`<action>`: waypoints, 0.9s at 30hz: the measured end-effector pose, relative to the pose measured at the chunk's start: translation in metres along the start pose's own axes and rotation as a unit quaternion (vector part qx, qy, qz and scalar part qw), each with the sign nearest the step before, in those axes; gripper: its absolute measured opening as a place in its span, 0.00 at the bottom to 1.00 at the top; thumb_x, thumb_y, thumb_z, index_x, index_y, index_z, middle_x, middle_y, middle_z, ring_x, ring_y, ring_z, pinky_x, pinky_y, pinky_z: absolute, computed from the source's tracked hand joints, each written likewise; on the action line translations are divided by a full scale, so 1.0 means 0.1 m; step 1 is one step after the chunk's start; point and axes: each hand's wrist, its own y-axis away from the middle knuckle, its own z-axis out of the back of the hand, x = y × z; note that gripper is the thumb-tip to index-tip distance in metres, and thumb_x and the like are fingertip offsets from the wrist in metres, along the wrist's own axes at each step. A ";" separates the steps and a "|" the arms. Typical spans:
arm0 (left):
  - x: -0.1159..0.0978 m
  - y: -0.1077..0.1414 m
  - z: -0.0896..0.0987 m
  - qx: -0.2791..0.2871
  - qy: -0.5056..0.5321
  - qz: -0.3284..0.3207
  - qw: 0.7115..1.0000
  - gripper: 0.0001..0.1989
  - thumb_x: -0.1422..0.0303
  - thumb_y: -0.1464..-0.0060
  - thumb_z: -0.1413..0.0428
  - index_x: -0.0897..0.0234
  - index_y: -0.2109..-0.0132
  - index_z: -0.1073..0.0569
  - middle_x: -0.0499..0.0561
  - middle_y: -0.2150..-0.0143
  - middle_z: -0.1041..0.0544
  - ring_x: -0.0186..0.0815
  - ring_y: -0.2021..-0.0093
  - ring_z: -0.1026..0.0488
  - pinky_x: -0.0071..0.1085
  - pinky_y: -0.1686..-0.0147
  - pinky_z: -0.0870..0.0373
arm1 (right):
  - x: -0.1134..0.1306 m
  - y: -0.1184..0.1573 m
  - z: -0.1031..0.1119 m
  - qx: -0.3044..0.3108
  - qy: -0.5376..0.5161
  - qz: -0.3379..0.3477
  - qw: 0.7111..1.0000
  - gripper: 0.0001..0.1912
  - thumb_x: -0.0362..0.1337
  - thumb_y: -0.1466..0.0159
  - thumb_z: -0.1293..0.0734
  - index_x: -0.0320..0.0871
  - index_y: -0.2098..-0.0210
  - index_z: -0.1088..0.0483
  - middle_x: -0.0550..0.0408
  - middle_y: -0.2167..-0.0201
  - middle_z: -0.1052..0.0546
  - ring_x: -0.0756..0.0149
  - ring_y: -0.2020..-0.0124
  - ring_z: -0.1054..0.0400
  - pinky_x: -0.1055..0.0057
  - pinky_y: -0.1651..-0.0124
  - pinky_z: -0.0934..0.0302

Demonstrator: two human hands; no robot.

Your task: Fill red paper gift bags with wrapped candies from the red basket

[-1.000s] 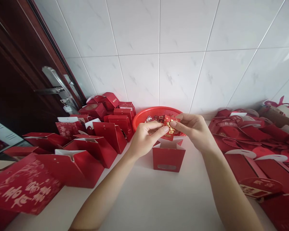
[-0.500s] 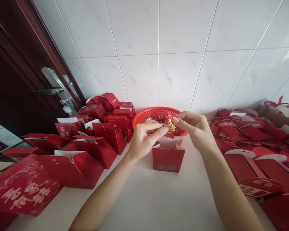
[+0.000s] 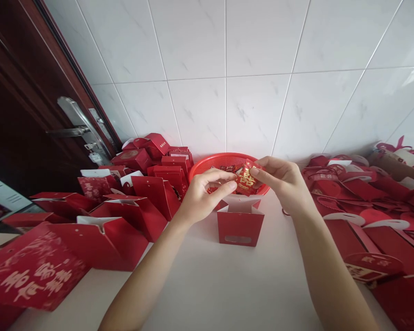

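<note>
While the right hand [image 3: 287,186] pinches a glossy red, gold-lettered packet [image 3: 244,182] near an open red cardboard box [image 3: 240,226], the left hand [image 3: 200,194] is narrow, can't tell if gripping; loose fingers could drop it.

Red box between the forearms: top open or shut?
Open. The red box stands with its top edges apart, pale inner surface showing. Cannot tell whether anything lies inside.
</note>
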 end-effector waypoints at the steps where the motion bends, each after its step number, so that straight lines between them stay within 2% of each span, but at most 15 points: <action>1: 0.00 0.00 0.05 0.013 -0.029 0.000 1.000 0.09 0.61 0.42 0.38 0.59 0.60 0.16 0.54 0.52 0.21 0.44 0.47 0.26 0.37 0.49 0.29 | 0.01 0.00 0.02 -0.004 0.019 0.000 1.000 0.13 0.46 0.39 0.26 0.42 0.69 0.24 0.53 0.72 0.22 0.66 0.70 0.30 0.69 0.66 0.33; 4: 0.02 0.02 0.17 0.098 -0.137 0.017 0.986 0.09 0.60 0.43 0.39 0.57 0.64 0.16 0.54 0.45 0.23 0.48 0.42 0.28 0.41 0.45 0.31 | 0.04 0.01 0.09 0.036 0.074 0.008 0.997 0.12 0.45 0.39 0.28 0.42 0.69 0.24 0.53 0.71 0.22 0.64 0.69 0.30 0.68 0.67 0.34; 7: 0.06 0.02 0.20 0.160 -0.198 0.045 0.966 0.10 0.61 0.42 0.40 0.54 0.55 0.16 0.54 0.45 0.22 0.46 0.47 0.25 0.40 0.49 0.28 | 0.02 0.02 0.10 0.077 0.130 0.027 0.988 0.09 0.42 0.38 0.29 0.43 0.68 0.23 0.53 0.70 0.22 0.64 0.70 0.29 0.67 0.67 0.34; 11: 0.14 -0.02 0.16 0.187 -0.200 0.055 0.960 0.13 0.65 0.41 0.42 0.56 0.50 0.18 0.53 0.49 0.19 0.44 0.51 0.23 0.37 0.52 0.28 | -0.03 0.02 0.03 0.091 0.220 0.036 0.971 0.05 0.36 0.37 0.33 0.45 0.66 0.24 0.54 0.68 0.20 0.64 0.69 0.29 0.66 0.64 0.34; 17: 0.19 -0.06 0.18 0.221 -0.168 0.053 0.959 0.14 0.67 0.42 0.43 0.57 0.50 0.19 0.50 0.52 0.18 0.42 0.53 0.22 0.33 0.54 0.28 | -0.13 0.00 -0.04 0.145 0.306 0.023 0.940 0.10 0.28 0.38 0.37 0.44 0.63 0.24 0.55 0.66 0.20 0.64 0.66 0.28 0.67 0.65 0.38; 23: 0.21 -0.06 0.20 0.240 -0.131 0.047 0.961 0.15 0.68 0.42 0.42 0.55 0.49 0.19 0.50 0.47 0.19 0.43 0.48 0.23 0.34 0.48 0.29 | -0.17 0.01 -0.10 0.231 0.347 -0.006 0.909 0.15 0.25 0.39 0.38 0.46 0.64 0.22 0.55 0.68 0.19 0.64 0.69 0.30 0.69 0.68 0.43; 27: 0.22 -0.06 0.21 0.239 -0.130 0.046 0.961 0.17 0.69 0.42 0.43 0.54 0.47 0.20 0.49 0.46 0.19 0.43 0.47 0.23 0.35 0.47 0.28 | -0.14 0.01 -0.11 0.224 0.354 -0.004 0.908 0.17 0.23 0.39 0.40 0.45 0.66 0.22 0.56 0.72 0.21 0.67 0.73 0.34 0.70 0.71 0.46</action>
